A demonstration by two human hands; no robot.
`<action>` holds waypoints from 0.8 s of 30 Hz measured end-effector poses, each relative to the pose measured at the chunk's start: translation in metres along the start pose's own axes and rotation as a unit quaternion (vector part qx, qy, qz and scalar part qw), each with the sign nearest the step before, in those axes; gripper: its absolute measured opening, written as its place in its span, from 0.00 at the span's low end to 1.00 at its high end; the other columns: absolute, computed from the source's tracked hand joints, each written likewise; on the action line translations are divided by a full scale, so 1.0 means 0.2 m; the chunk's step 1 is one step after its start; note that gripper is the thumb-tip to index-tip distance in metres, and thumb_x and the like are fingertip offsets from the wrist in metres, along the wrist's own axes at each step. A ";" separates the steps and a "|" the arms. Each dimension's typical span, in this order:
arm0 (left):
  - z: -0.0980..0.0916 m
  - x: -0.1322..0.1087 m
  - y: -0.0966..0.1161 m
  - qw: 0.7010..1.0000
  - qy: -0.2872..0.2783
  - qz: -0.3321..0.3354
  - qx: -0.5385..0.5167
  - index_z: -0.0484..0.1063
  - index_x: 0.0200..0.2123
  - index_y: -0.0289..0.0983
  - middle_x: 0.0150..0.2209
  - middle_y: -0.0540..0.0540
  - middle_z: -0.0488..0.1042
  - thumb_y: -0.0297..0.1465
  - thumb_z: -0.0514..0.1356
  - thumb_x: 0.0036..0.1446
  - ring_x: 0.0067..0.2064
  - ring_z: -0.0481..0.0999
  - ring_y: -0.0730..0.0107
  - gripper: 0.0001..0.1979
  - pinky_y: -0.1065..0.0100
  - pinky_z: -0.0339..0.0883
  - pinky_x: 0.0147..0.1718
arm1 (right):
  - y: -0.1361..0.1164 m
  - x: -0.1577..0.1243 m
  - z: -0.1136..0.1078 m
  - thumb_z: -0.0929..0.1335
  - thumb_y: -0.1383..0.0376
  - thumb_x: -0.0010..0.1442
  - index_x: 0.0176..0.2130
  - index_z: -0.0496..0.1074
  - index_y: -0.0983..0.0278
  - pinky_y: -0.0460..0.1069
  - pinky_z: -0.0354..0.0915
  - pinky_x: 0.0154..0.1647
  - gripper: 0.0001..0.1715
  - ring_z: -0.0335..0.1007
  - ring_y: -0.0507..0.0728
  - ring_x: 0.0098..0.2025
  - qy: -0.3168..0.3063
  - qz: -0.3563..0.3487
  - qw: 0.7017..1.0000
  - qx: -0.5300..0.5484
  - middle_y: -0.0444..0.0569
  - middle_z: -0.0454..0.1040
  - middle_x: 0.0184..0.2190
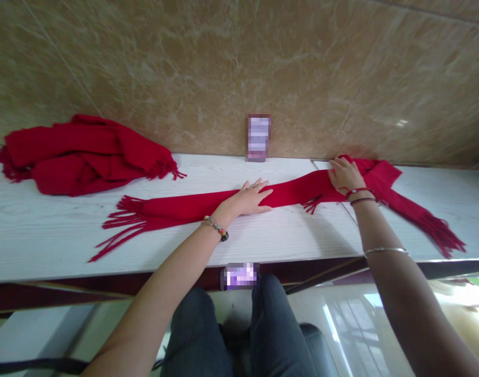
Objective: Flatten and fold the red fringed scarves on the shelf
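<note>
A long red scarf (184,208) lies stretched across the white bench top, its fringed left end spread toward the front. My left hand (252,199) rests flat on the middle of this scarf, fingers spread. Further right, my right hand (346,175) lies over the scarf with its fingers on the cloth, apparently flat. Beyond that hand the cloth is bunched and folded, and one fringed tail (427,222) trails toward the front right edge. A small tuft of fringe (310,205) sticks out beneath the scarf, left of my right hand.
A second heap of red fringed cloth (86,157) sits crumpled at the left against the brown marble wall (208,68). A pixelated rectangle (258,139) stands at the wall; another (240,276) is at the front edge. The white surface (176,251) is narrow, with my knees below.
</note>
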State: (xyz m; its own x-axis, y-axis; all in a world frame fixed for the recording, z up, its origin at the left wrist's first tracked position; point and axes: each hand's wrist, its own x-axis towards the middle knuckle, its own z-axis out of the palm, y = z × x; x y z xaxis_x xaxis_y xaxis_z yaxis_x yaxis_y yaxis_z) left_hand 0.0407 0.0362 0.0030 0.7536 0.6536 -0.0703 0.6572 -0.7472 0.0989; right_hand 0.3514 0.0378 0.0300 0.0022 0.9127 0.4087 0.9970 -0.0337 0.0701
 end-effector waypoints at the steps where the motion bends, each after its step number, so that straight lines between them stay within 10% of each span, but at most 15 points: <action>1: 0.00 0.00 0.00 1.000 0.000 0.006 0.001 0.49 0.64 0.38 0.68 0.42 0.39 0.46 0.49 0.61 0.68 0.35 0.59 0.32 0.52 0.35 0.62 | -0.06 0.01 -0.02 0.57 0.66 0.61 0.52 0.68 0.74 0.64 0.54 0.59 0.25 0.58 0.65 0.59 0.029 -0.028 0.999 0.020 0.62 0.67 0.55; 9: 0.01 -0.01 -0.04 1.000 -0.006 0.015 -0.025 0.46 0.65 0.34 0.67 0.40 0.42 0.51 0.48 0.59 0.67 0.41 0.61 0.38 0.59 0.39 0.63 | -0.59 -0.06 0.07 0.57 0.69 0.62 0.52 0.69 0.72 0.53 0.59 0.59 0.23 0.62 0.57 0.58 -0.069 -0.226 0.964 0.122 0.58 0.69 0.54; 24: -0.01 -0.09 -0.01 0.997 0.015 0.050 0.062 0.57 0.61 0.36 0.64 0.43 0.54 0.29 0.47 0.61 0.63 0.55 0.70 0.24 0.69 0.46 0.60 | -0.60 -0.10 0.21 0.56 0.68 0.64 0.54 0.65 0.74 0.52 0.57 0.59 0.23 0.61 0.58 0.58 -0.099 -0.201 0.966 0.132 0.60 0.67 0.55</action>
State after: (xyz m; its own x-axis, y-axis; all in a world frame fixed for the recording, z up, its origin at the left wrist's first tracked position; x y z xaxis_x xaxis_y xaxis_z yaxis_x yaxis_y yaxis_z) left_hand 0.0263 0.0270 0.0057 0.8159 0.5771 -0.0361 0.5768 -0.8167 -0.0199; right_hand 0.2353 0.0407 -0.0257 -0.4006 0.8910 0.2135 0.9051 0.4211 -0.0590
